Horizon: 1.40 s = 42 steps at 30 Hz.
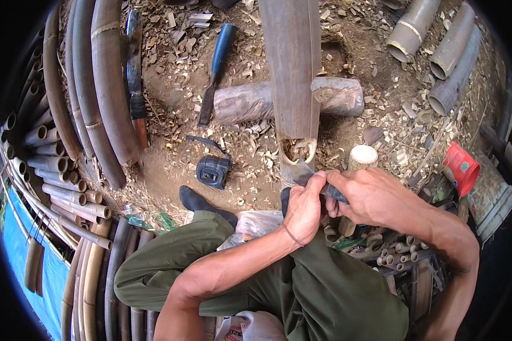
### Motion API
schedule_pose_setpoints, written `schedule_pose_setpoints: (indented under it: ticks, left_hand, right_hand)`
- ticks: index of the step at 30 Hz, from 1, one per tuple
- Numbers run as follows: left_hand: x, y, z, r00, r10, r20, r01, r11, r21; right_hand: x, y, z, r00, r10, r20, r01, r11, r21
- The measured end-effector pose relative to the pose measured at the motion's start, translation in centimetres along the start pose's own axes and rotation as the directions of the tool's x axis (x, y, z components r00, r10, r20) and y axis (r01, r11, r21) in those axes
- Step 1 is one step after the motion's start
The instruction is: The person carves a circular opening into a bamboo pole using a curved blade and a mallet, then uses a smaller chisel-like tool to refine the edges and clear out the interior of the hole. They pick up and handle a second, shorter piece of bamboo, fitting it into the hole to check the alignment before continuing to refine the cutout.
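A thick brown bamboo pole (294,68) runs from the far edge toward me, with a hollowed opening (298,149) cut near its close end. Pale shavings lie inside that cut. My right hand (365,193) is closed round the dark handle of a chisel (299,172), whose broad metal blade points left at the near rim of the opening. My left hand (305,209) is closed by the blade, its thumb pressed along the tool and meeting my right thumb. The left fingers are partly hidden beneath, so what they touch underneath does not show.
The pole rests across a short log (244,102). Left lie a blue-handled chisel (217,68), a black tape measure (213,171), a long knife (135,74) and stacked bamboo. A wooden mallet-like piece (363,156) and a red packet (461,169) are at right.
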<state>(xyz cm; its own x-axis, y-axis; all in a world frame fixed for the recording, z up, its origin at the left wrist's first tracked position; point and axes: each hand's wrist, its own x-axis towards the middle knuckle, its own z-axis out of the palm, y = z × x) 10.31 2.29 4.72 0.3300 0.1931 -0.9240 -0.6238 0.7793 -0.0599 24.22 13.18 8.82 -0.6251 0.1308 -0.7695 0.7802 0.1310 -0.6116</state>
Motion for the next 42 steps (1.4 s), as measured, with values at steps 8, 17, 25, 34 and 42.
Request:
schedule_pose_setpoints:
  ticks: [8,17,25,34,42]
  left_hand:
    - [0.0,3.0,-2.8,0.993,0.042,-0.111,0.036,0.785,0.618]
    - [0.8,6.5,-4.4,0.975,0.218,0.048,-0.122,0.339,0.933]
    - [-0.5,6.6,-2.9,0.983,0.182,-0.019,-0.066,0.451,0.890]
    - [1.1,3.5,-3.9,0.947,0.320,0.026,-0.169,0.425,0.889]
    - [1.3,0.9,1.7,0.949,0.307,0.071,-0.289,0.938,-0.192]
  right_hand:
    - [1.4,-1.8,8.1,0.932,0.131,-0.338,0.052,0.875,0.481]
    - [4.9,-4.5,12.4,0.808,0.305,-0.505,0.125,0.748,0.652]
    - [3.6,-4.4,11.3,0.840,0.262,-0.476,0.137,0.745,0.652]
    - [3.4,-2.8,12.5,0.716,0.218,-0.663,0.054,0.930,0.364]
    - [1.5,-1.1,-0.1,0.884,-0.210,-0.417,-0.092,0.797,-0.597]
